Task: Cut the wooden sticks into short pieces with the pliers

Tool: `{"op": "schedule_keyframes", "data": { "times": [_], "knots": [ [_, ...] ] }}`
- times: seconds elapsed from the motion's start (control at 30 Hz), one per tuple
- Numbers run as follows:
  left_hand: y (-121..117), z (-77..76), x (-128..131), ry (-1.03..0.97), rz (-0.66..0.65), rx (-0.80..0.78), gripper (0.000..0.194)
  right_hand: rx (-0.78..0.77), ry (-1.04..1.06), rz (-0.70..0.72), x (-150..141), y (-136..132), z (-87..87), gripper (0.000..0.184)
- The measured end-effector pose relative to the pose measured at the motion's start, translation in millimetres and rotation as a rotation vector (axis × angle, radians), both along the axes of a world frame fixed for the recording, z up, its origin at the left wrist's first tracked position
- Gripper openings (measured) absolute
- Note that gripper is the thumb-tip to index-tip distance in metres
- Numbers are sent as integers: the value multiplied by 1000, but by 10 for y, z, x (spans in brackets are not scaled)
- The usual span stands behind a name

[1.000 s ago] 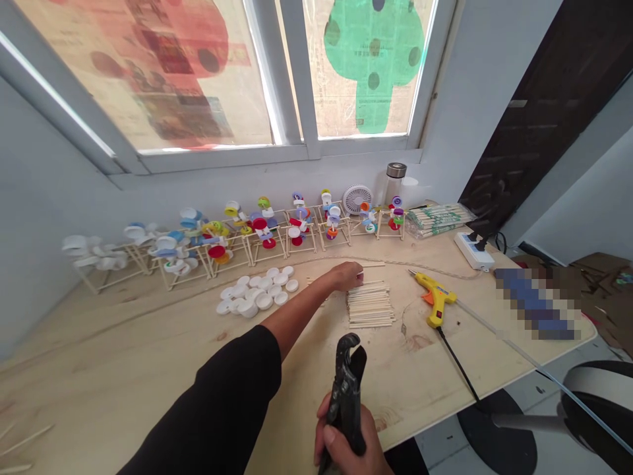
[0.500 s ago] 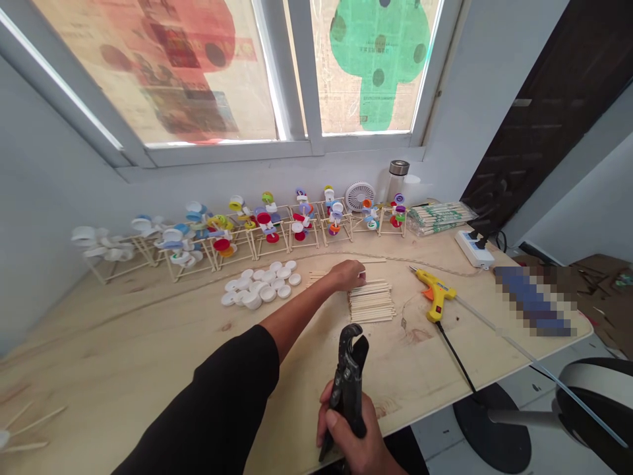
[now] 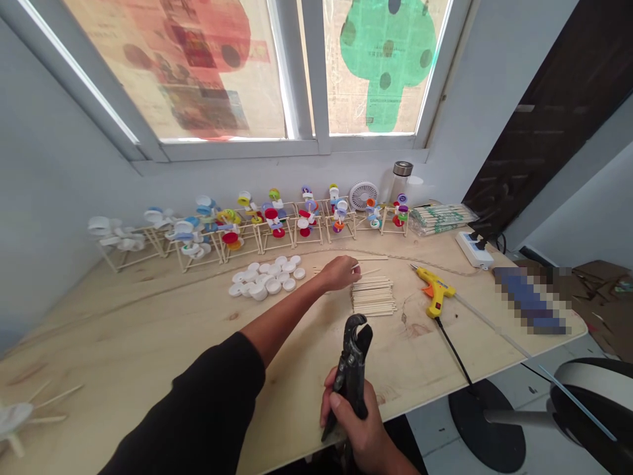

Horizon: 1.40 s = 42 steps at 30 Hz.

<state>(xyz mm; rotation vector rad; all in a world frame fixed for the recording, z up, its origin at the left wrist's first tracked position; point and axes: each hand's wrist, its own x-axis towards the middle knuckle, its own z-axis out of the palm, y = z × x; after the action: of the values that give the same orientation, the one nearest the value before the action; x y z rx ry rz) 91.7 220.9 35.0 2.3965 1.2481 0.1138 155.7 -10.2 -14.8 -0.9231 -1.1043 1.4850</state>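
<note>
My left hand (image 3: 340, 273) reaches across the table, fingers pinched on a thin wooden stick (image 3: 370, 272) whose end shows past the fingertips. Just right of and below it lies a neat row of cut wooden sticks (image 3: 373, 297). Nearer to me, my right hand (image 3: 359, 422) is wrapped round the handles of black pruning shears (image 3: 353, 369), held upright with the hooked jaws apart. White bottle caps (image 3: 273, 269) lie in a loose group left of my left hand, and some sticks beside that hand are partly hidden by it.
Stick frames with coloured cap wheels (image 3: 274, 227) line the back. A yellow glue gun (image 3: 436, 290) lies right, its cord running off the edge. A power strip (image 3: 473, 251), bagged sticks (image 3: 440, 218), small fan (image 3: 363, 196) and bottle (image 3: 401, 181) stand behind. A stick-and-disc piece (image 3: 17, 417) lies far left.
My left hand has shifted slightly left, away from the stick row, and a stick end now shows at its fingers. My right hand still holds the shears; the view has turned slightly left.
</note>
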Motion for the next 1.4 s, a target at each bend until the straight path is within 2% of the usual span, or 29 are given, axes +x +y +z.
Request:
{"op": "schedule_keyframes", "data": {
  "times": [0.2, 0.37, 0.57, 0.77, 0.93, 1.0, 1.17, 1.27, 1.4],
  "knots": [
    [-542, -24, -452, -32, 21, -5, 18, -1, -10, 13, 12, 17, 4, 26],
    [-929, -159, -466, -49, 17, -60, 14, 24, -34, -3, 10, 21, 30, 27],
    [-1050, -254, -441, -159, 76, -95, 13, 29, -60, -32, 6, -15, 70, 24],
    [-1115, -336, -647, -350, 187, -124, 13, 37, -28, -29, 4, -14, 52, 23],
    [-1221, -363, -841, -503, 326, -130, 24, 39, -9, -24, 0, -12, 39, 22],
    [-1310, -357, -890, -619, 374, -201, 26, 41, -11, -29, 0, -12, 40, 23],
    [-1610, -320, -918, -1004, 437, -623, 31, 41, -37, -53, -22, -4, 67, 22],
    [-1758, -283, -911, -1089, 457, -776, 32, 20, -64, -128, -67, 18, 76, 20],
    [-1886, -246, -914, -1123, 477, -905, 35, -10, -122, -257, -128, 78, 88, 21]
  ]
}}
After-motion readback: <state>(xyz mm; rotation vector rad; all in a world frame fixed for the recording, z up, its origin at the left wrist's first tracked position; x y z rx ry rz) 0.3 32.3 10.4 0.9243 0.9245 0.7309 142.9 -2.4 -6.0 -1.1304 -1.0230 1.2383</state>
